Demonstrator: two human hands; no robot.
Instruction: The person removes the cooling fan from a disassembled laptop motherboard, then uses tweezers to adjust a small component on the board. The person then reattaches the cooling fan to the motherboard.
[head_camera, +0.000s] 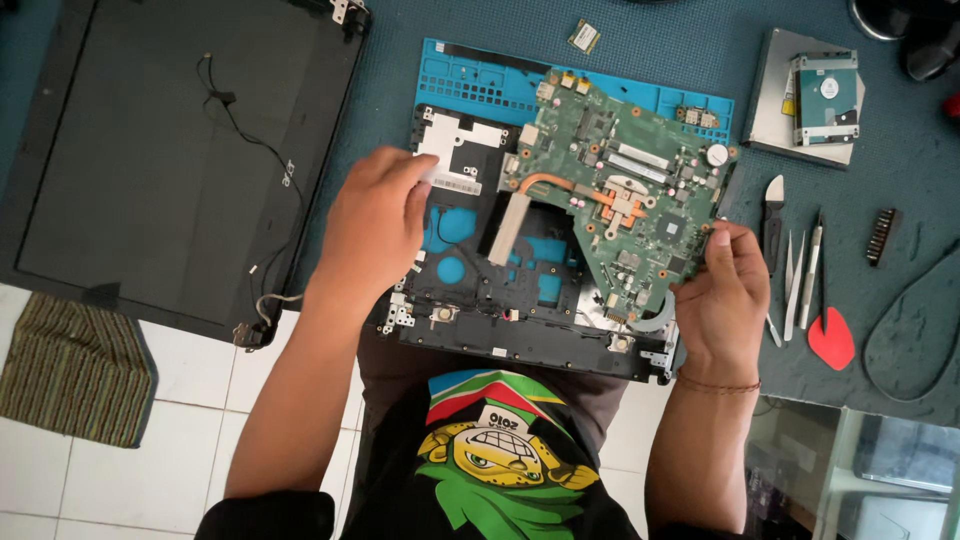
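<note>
While left hand (375, 225) steadies chassis (500, 300), right hand (722, 290) lifts motherboard (625, 200).

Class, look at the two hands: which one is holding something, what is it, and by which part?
The right hand grips the green circuit board by its lower right edge. The left hand only rests on the black laptop base.

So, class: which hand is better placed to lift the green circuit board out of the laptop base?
Probably the right hand: it already grips the circuit board's lower right edge. The left hand rests on a silver plate beside it.
</note>
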